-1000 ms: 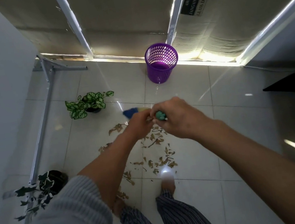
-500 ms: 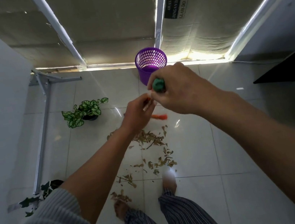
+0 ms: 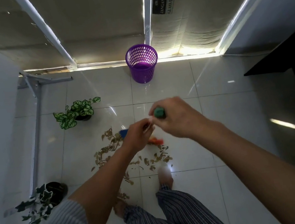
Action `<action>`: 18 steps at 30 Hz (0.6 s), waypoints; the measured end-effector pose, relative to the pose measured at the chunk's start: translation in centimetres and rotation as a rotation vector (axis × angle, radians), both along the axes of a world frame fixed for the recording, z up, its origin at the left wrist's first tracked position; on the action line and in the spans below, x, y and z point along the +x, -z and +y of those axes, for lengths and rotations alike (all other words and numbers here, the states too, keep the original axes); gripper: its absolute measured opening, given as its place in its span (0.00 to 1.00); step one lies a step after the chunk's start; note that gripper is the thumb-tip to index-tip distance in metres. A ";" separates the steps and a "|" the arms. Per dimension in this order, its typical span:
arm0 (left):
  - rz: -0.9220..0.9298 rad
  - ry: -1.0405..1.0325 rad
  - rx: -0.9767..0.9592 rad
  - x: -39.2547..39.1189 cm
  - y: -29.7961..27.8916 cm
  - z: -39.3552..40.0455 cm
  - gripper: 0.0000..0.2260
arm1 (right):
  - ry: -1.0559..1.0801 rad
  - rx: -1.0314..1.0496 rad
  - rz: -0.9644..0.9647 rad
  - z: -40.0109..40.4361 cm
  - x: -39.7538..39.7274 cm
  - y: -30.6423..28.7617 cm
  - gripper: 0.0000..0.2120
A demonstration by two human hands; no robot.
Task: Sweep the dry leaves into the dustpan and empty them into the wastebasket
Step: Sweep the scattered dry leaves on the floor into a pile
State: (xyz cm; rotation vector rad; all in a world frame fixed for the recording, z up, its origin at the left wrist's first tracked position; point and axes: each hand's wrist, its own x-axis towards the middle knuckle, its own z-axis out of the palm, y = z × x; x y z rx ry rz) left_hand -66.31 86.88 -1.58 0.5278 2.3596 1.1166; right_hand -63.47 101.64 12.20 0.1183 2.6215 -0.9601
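Dry brown leaves [image 3: 108,151] lie scattered on the white tiles in front of my feet. My right hand [image 3: 174,119] grips the green top end of a broom handle [image 3: 159,112]. My left hand [image 3: 138,135] holds the same handle just below it. Under my hands the broom's bristles show: a blue part [image 3: 124,132] to the left and an orange part [image 3: 156,141] to the right, among the leaves. The purple mesh wastebasket [image 3: 142,63] stands upright at the far wall. No dustpan is in view.
A potted plant with patterned green leaves [image 3: 77,112] sits left of the leaves. A dark-leaved pot [image 3: 50,192] stands at the lower left by a white metal frame leg [image 3: 35,139]. A dark table edge [image 3: 277,55] juts in at the right.
My hands have dropped lower and nearer with the broom handle. The bristles swung across the leaves, and a blue part shows at the left again. The leaf pile has shifted slightly.
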 end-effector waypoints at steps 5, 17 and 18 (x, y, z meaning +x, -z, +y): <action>0.137 -0.037 0.099 -2.7 -3.5 1.5 0.05 | 0.040 0.030 0.143 1.3 -2.2 -4.9 0.10; 0.023 -0.019 0.043 2.3 -2.3 3.2 0.18 | 0.040 0.133 0.083 0.4 3.2 -1.7 0.05; 0.003 0.001 0.037 3.1 -1.9 2.7 0.17 | 0.062 0.114 0.064 0.1 4.0 -1.2 0.05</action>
